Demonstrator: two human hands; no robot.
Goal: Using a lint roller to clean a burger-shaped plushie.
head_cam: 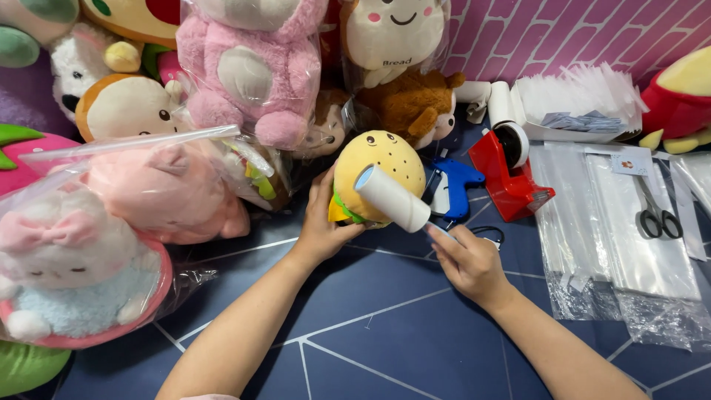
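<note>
Bagged pink plush (167, 189), left of the burger plush (379, 167) and close by: its loose film could catch on the sticky roller if the sweep runs wide; red tape dispenser (509, 174), right of the burger and near: a likely knock for the right elbow. Burger plush, centre of the blue floor (355, 326), clamped from its left side by the left hand (324, 222); lint roller (392, 197), laid across the burger's front, handle gripped in the closed right hand (468, 261): hard pressure may tip the soft toy out of that one-sided hold.
</note>
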